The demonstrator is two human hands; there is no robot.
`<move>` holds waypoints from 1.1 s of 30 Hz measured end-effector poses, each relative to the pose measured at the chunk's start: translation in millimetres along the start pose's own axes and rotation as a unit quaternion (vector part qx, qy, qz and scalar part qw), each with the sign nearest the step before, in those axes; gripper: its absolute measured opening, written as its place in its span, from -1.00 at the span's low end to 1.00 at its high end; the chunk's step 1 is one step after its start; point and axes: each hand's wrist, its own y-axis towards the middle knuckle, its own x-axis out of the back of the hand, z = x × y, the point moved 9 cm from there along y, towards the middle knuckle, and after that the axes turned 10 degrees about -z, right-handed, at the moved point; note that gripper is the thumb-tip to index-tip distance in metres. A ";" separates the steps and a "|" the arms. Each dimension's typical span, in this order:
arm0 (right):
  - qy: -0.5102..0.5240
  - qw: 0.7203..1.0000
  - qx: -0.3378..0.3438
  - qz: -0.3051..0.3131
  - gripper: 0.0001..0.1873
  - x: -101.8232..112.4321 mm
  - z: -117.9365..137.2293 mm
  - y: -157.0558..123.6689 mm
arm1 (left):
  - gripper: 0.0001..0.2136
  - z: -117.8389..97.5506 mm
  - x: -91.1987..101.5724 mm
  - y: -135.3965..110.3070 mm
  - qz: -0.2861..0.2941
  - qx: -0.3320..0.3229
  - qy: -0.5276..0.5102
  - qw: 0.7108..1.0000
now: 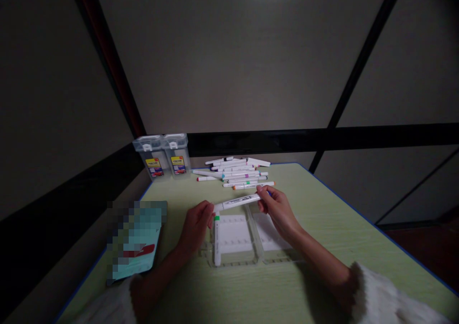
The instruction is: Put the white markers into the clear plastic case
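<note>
A white marker pen [239,201] with dark print is held level between both my hands, above a clear plastic case. My left hand [196,224] pinches its left end, and my right hand [278,209] grips the right end between thumb and fingers. Below lies the opened case [234,261], two shallow halves side by side with white inserts. One white marker with a green band [217,240] rests upright along the left edge of the left half. My right hand and wrist cover part of the right half.
Behind my hands lies a loose pile of several white markers [240,174] with coloured ends. Two clear lidded boxes [179,159] with yellow labels stand at the back left. A pale green, partly blurred flat object [143,238] lies left. The table's blue edge [340,202] runs along the right.
</note>
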 end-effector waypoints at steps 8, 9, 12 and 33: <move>0.004 1.000 -0.004 0.005 -0.62 -0.6 -1.1 -0.3 | -0.65 8.4 0.8 0.2 -0.009 0.025 -0.011 1.000; 0.005 1.000 -0.005 0.005 -0.62 -0.6 -1.3 -0.3 | -0.65 8.6 0.7 0.2 -0.008 0.027 -0.011 1.000; 0.007 1.000 -0.004 0.006 -0.62 -0.8 -0.9 -0.2 | -0.66 9.0 0.7 0.5 -0.009 0.031 -0.014 0.999; -0.015 1.000 0.013 0.006 -0.62 -0.8 -0.3 0.6 | -0.63 8.3 2.0 -0.7 -0.016 0.031 -0.010 0.999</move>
